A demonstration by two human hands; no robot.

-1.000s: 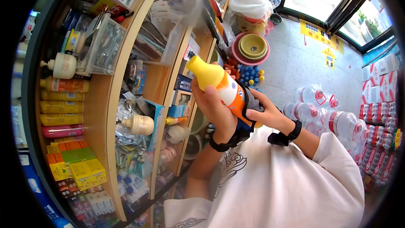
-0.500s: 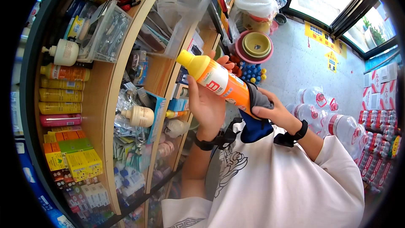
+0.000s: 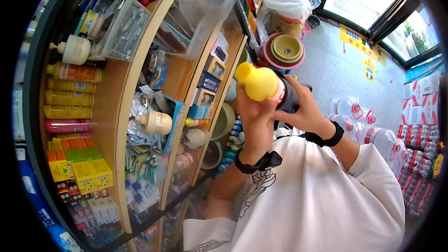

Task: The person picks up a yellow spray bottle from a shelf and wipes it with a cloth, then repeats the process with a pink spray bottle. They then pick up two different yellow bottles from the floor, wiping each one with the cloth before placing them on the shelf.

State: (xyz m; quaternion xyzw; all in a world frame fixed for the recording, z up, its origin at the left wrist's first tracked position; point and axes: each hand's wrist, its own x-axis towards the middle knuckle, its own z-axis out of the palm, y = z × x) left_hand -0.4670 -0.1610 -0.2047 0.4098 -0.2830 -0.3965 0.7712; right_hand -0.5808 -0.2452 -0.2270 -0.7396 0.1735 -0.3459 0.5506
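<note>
A plastic bottle (image 3: 260, 84) with a yellow cap and shoulder is tilted, its top facing up and left. My left hand (image 3: 255, 119) grips it from below and the left, with the thumb near the label. My right hand (image 3: 305, 107) is closed around a dark grey cloth (image 3: 290, 97) that lies against the bottle's right side. Only a strip of red and white label shows between the yellow shoulder and the cloth. The bottle's lower part is hidden by the cloth and my hands.
Wooden shelves on the left hold yellow bottles (image 3: 69, 98), a cream pump bottle (image 3: 156, 122), small boxes (image 3: 93, 176) and a clear bin (image 3: 126, 30). Stacked bowls (image 3: 285, 48) stand on the floor ahead. Large water bottles (image 3: 382, 140) and packed drinks (image 3: 417, 177) are at right.
The bottle has moved right and turned, its top now more towards me. My left palm, which lay open beneath it, now grips it. The blue cloth below is no longer visible.
</note>
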